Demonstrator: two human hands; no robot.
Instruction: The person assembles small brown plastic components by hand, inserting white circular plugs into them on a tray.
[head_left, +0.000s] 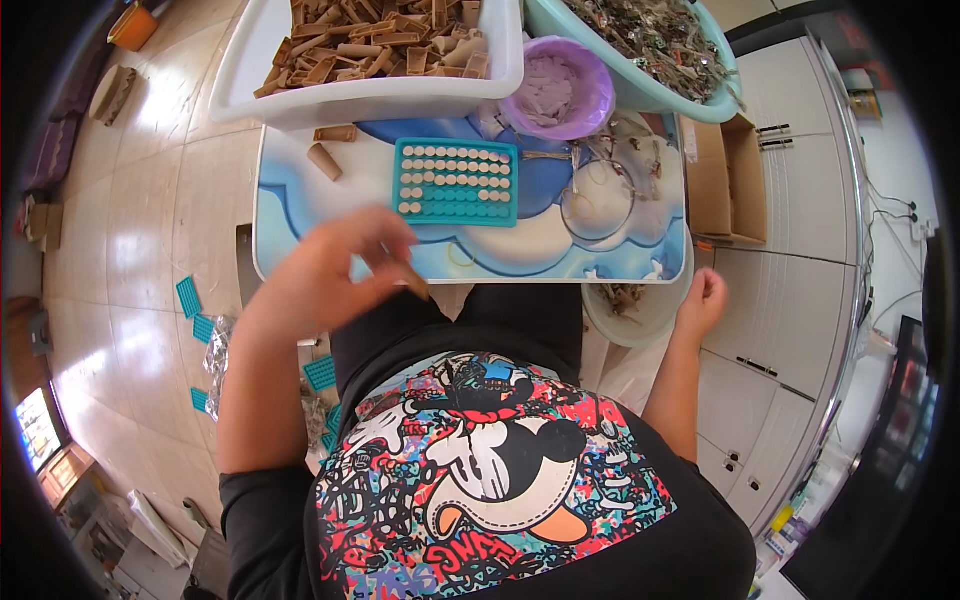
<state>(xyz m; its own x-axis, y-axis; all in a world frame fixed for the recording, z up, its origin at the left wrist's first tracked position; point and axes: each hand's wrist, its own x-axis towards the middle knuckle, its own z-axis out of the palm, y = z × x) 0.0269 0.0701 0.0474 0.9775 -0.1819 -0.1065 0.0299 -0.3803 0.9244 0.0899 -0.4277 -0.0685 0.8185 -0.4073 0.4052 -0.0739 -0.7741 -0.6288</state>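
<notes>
Over the table's near edge, my left hand (345, 262) is closed on a small brown piece (413, 283), partly hidden and blurred, in the colour of those in the bin. My right hand (708, 298) is off to the right with its fingers curled together, above a pale bowl (640, 328) with tangled scraps in it; whatever those fingers hold is hidden. On the table lies a teal tray (455, 222) with rows of round whitish discs (455, 167); its lower rows are partly bare. Two brown hollow pieces (324, 161) lie left of the tray.
At the back stand a white bin (370, 103) heaped with brown pieces, a purple tub (606, 105) of pale bits and a large light-green basin (640, 78) of scraps. A clear round dish (597, 205) sits on the table's right. Teal trays (188, 297) lie on the floor.
</notes>
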